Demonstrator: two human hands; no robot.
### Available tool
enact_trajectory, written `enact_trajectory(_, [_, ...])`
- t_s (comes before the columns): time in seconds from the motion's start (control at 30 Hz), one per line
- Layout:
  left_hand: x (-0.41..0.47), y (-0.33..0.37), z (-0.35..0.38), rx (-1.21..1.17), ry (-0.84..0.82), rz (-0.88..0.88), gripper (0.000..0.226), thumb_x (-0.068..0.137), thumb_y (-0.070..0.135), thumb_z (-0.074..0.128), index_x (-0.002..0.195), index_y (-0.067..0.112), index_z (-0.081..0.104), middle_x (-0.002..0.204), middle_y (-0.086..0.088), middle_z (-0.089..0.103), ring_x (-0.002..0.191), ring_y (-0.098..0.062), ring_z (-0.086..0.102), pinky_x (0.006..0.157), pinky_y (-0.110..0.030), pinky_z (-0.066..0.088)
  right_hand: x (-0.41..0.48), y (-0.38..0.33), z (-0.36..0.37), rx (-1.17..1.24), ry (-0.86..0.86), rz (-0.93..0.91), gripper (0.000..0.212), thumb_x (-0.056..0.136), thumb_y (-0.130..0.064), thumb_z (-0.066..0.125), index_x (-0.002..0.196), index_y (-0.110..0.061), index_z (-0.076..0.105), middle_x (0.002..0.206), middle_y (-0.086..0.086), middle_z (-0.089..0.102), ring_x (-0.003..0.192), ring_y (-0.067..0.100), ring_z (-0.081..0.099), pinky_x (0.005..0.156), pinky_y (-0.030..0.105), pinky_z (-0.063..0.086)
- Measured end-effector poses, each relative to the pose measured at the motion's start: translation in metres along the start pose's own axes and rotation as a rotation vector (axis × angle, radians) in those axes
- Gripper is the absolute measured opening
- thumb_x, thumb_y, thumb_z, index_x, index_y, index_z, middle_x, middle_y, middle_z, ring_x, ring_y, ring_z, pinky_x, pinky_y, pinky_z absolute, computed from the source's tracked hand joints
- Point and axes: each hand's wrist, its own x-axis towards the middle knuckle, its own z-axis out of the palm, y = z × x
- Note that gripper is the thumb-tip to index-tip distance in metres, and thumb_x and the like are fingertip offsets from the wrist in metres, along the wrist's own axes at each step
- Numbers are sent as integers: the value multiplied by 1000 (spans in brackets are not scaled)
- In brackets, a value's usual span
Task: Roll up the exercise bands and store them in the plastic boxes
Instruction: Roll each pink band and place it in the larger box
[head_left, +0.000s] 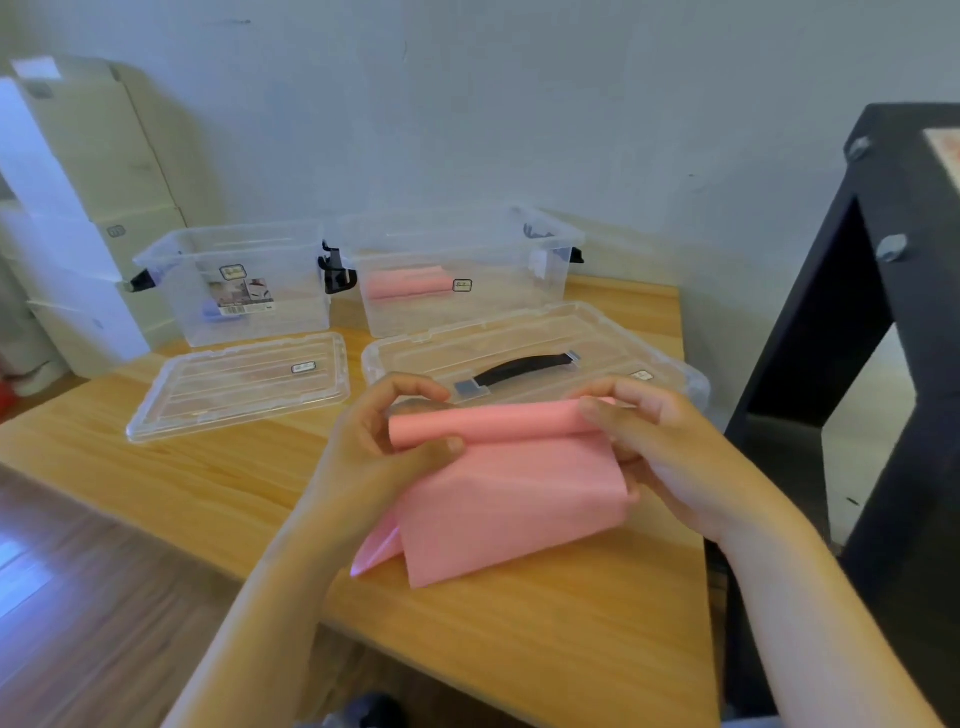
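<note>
At far left a clear plastic box stands open on the light wooden surface, with something lilac showing through its wall. Its flat clear lid lies just in front. The left hand has its fingers curled round the left end of a pink sheet-like exercise band, whose top edge is rolled into a tube (the loose part drapes onto the surface). Behind, a second clear plastic box holds a rolled pink band, and a black-handled clear lid lies before it. The right hand pinches the roll's right end.
</note>
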Motion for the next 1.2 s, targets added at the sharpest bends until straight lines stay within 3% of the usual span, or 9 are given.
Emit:
enact_trajectory(0.13, [6, -7, -5, 0, 6, -52, 34, 64, 12, 77, 89, 33, 67, 91, 2, 71, 76, -12, 64, 61, -20, 51, 14, 5, 8, 9, 53, -37, 18, 83, -29, 63, 92, -14, 68, 66, -3, 59, 56, 12, 51, 41, 19, 39])
enact_trajectory(0.37, [13, -10, -5, -91, 11, -209, 30, 67, 25, 81, 93, 31, 69, 83, 5, 67, 69, -12, 63, 55, -22, 50, 22, 19, 11, 37, 51, -124, 16, 84, -16, 65, 100, -12, 64, 79, -4, 69, 73, 9, 63, 64, 19, 51])
enact_trajectory(0.47, [13, -11, -3, 14, 48, -185, 27, 68, 35, 79, 91, 28, 68, 80, 6, 65, 65, -9, 60, 52, -18, 45, 24, 25, 10, 58, 59, -133, 13, 84, -11, 64, 96, -14, 64, 78, -6, 69, 73, 6, 63, 63, 14, 50])
enact_trajectory(0.53, [14, -12, -6, 0, 52, -162, 28, 67, 29, 85, 89, 31, 67, 78, 7, 66, 61, -8, 59, 49, -17, 44, 26, 28, 11, 105, 43, -129, 18, 79, -10, 66, 96, -14, 63, 77, -7, 69, 73, 6, 63, 62, 15, 50])
enact_trajectory(0.67, [14, -14, -14, -56, 4, -97, 38, 60, 25, 83, 93, 34, 67, 100, -2, 74, 77, -15, 68, 61, -24, 53, 29, 30, 15, 201, -16, -82, 32, 71, -19, 68, 102, -18, 62, 77, -10, 67, 73, 8, 62, 59, 20, 50])
enact_trajectory(0.77, [15, -18, -16, -85, 49, -72, 33, 61, 19, 81, 89, 31, 67, 96, 1, 73, 78, -14, 66, 62, -21, 52, 31, 32, 20, 254, 79, -60, 37, 72, -19, 70, 108, -18, 59, 78, -5, 69, 71, 8, 63, 57, 19, 48])
enact_trajectory(0.9, [16, -22, -17, -113, 129, -83, 30, 62, 23, 82, 87, 27, 67, 84, 4, 67, 69, -10, 62, 54, -18, 49, 34, 37, 31, 318, 255, -96, 31, 79, -1, 70, 104, -11, 56, 87, 1, 72, 73, 8, 65, 58, 17, 49])
enact_trajectory(1.03, [16, -25, -15, -99, 136, -109, 25, 67, 22, 77, 88, 27, 65, 84, 3, 66, 68, -10, 61, 52, -19, 48, 35, 41, 34, 277, 301, -144, 17, 81, 1, 68, 89, -14, 64, 79, -1, 72, 75, 9, 65, 64, 20, 49])
enact_trajectory(1.2, [17, -26, -13, -106, 135, -108, 23, 66, 23, 77, 85, 31, 66, 85, 4, 65, 67, -9, 59, 54, -18, 47, 33, 41, 32, 276, 311, -165, 17, 81, 1, 68, 89, -14, 68, 83, 3, 72, 78, 12, 66, 68, 21, 50])
